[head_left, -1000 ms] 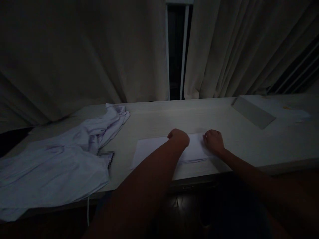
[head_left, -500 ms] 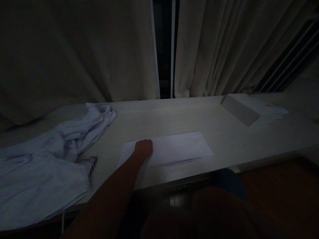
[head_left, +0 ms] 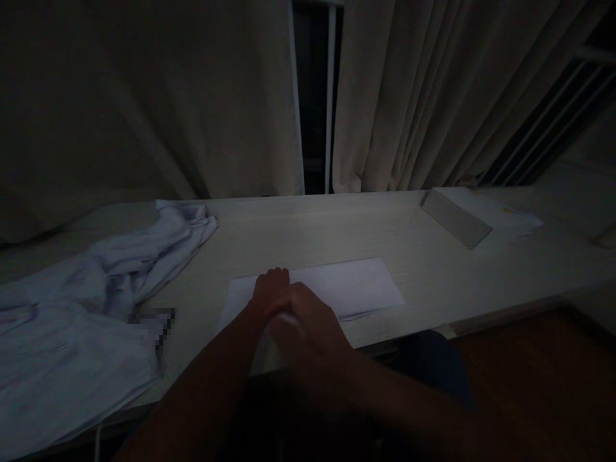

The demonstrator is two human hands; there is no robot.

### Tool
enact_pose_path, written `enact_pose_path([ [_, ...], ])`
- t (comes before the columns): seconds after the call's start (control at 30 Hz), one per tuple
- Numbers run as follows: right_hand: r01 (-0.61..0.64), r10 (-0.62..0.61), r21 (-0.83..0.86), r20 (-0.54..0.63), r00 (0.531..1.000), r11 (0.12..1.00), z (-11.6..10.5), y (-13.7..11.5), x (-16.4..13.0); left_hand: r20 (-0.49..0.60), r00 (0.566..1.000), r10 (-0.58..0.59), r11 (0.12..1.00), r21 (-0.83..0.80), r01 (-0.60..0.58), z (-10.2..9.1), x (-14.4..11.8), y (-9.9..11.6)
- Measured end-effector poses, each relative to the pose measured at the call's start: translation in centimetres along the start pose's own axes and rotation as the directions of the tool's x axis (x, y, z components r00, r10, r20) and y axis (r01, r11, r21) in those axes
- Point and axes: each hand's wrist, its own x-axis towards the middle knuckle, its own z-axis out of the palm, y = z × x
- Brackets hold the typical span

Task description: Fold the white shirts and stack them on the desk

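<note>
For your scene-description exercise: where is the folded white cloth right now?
In the head view, the folded white cloth lies centre on the table, under both hands, right of the crumpled garment.

**Count of what is in view**

2 hands: the left hand (head_left: 271, 289) and the right hand (head_left: 308, 321), both over 1 folded white cloth (head_left: 351, 285). 1 heap of crumpled pale cloth (head_left: 96, 289) lies to the left. 1 table (head_left: 433, 269) carries them. 1 flat grey slab (head_left: 455, 218) lies at far right. 2 curtains (head_left: 144, 96) hang behind, with 1 dark gap between them.
</note>
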Motion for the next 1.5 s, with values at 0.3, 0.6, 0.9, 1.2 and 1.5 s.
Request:
enact_pose_path([
  [0.3, -0.147, 0.340, -0.572, 0.247, 0.907, 0.807, 1.8, 18.5, 2.9, -0.144, 0.990, -0.008, 0.998, -0.061, -0.001, 4.7, 0.3, 2.1],
  [0.6, -0.290, 0.525, -0.777, 0.062, 0.849, 0.559, -8.7, 24.8, -2.0, -0.209, 0.944, -0.254, 0.967, -0.081, 0.243, 6.6, -1.9, -6.0],
  [0.9, -0.359, 0.522, -0.793, -0.061, 0.851, 0.493, -12.2, 26.7, -4.5, -0.241, 0.918, -0.314, 0.949, -0.091, 0.300, 7.2, -4.1, -8.5],
  [1.2, -0.245, 0.407, -0.803, -0.003, 0.913, 0.544, -9.9, 22.0, -3.2, -0.300, 0.937, -0.179, 0.981, 0.018, 0.193, 3.3, -5.0, -4.3],
  [1.5, -0.205, 0.444, -0.753, 0.127, 0.887, 0.625, -7.2, 17.7, -7.8, -0.162, 0.987, 0.013, 0.997, -0.068, -0.025, 5.1, -8.7, 2.1],
])
